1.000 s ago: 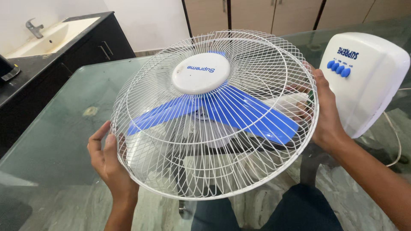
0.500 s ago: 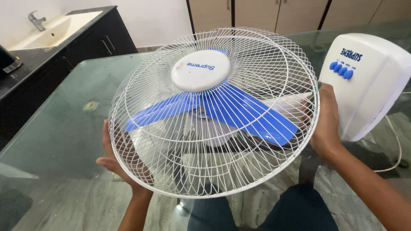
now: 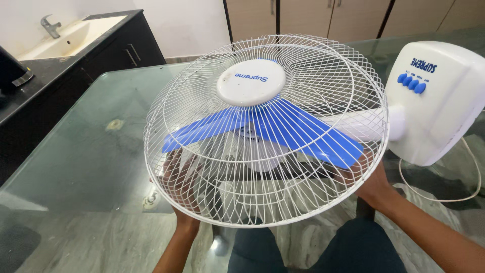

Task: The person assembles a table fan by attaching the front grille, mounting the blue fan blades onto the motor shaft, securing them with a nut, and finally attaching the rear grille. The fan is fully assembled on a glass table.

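Both hands have slid from the cage's side rims to its underside since the earlier frames, and the fan has swung a little toward three o'clock. From where I stand, the glass table [image 3: 76,151] fills the room's middle, with a black sink counter [image 3: 60,55] off at ten o'clock. Above the glass, the fan cage [image 3: 266,130] lies face-up and tilted, its blue blades [image 3: 298,132] showing through the wire. Its neck runs out toward three o'clock to the white control base [image 3: 439,101], which trails a cord [image 3: 457,194]. The left hand [image 3: 179,182] cups the cage from beneath at seven o'clock; the right hand [image 3: 366,179] props it at four o'clock, nearer the base. They sit well apart, fingers spread on wire.
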